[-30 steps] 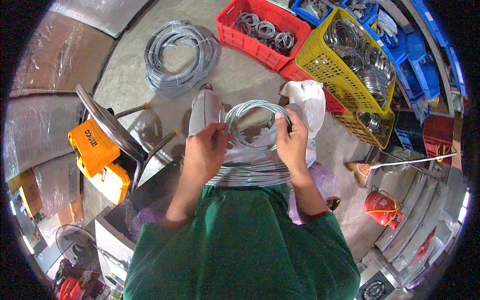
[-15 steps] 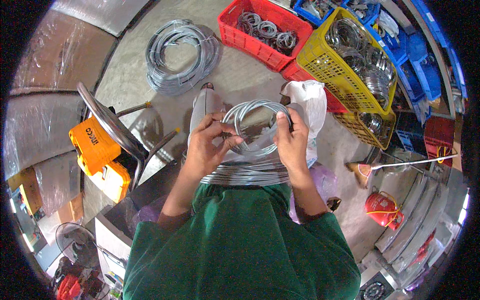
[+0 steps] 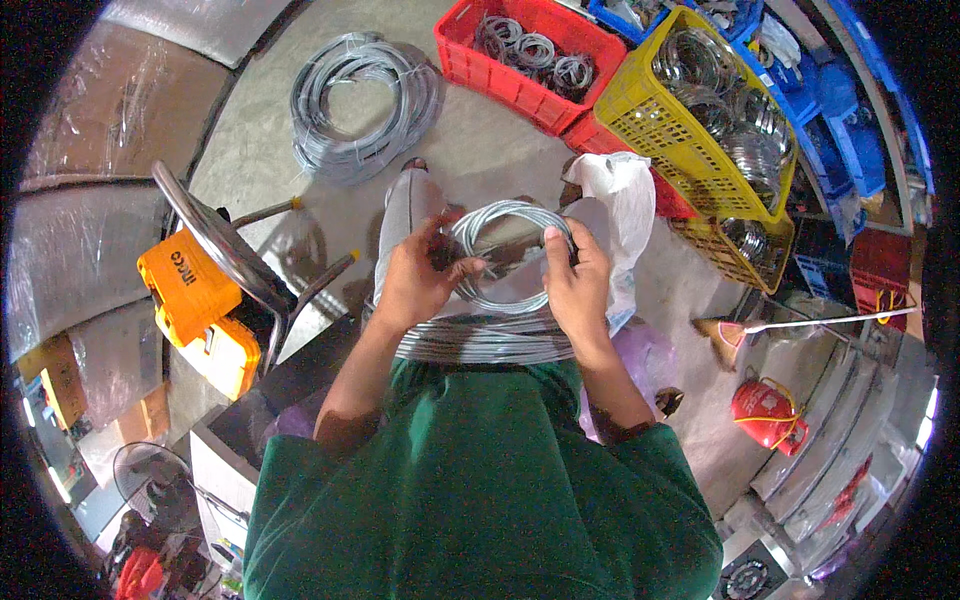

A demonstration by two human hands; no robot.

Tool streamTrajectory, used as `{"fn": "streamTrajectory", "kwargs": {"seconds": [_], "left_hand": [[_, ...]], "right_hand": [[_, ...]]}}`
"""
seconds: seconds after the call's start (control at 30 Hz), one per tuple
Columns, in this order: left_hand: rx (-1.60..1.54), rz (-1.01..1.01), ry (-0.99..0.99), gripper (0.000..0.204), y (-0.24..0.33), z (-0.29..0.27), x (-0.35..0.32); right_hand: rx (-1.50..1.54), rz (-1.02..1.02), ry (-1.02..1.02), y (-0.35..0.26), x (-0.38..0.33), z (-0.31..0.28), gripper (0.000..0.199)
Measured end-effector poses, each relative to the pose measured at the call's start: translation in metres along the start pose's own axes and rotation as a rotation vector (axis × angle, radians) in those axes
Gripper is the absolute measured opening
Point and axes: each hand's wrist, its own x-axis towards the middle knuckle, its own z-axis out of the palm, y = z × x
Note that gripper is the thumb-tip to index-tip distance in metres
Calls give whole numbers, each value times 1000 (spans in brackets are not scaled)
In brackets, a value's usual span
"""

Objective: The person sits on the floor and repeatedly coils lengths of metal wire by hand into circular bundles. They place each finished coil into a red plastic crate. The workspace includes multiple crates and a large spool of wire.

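Smooth, silvery-grey cable is wound into a small round coil [image 3: 512, 209], its glossy strands bunched in a loose ring above the person's lap. Beneath it, a wider coil [image 3: 485, 343] of similar strands lies across the thighs. The right hand [image 3: 578, 282] pinches the ring's right side, thumb on top and fingers behind. The left hand [image 3: 418, 275] curls around the left side, thumb extended inward; whether it presses the strands, I cannot tell.
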Motion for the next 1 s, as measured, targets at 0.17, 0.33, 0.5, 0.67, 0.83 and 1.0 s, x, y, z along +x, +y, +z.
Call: {"fn": "streamTrajectory", "kwargs": {"seconds": [0.17, 0.33, 0.5, 0.67, 0.83, 1.0], "left_hand": [[218, -28, -163, 26, -21, 1, -8], [209, 9, -172, 26, -36, 2, -13], [215, -6, -183, 28, -38, 1, -11], [283, -39, -146, 29, -32, 3, -15], [255, -111, -156, 27, -24, 4, -17], [158, -168, -224, 27, -21, 1, -17]], "right_hand": [[-277, -18, -57, 17, -9, -1, 31], [-644, -441, 144, 20, -36, 18, 35], [-297, -386, -109, 27, -56, 42, 23], [-150, -88, -199, 33, -59, 41, 18], [-124, -117, -278, 36, -55, 36, 22], [-241, -171, -277, 41, -56, 38, 24]]}}
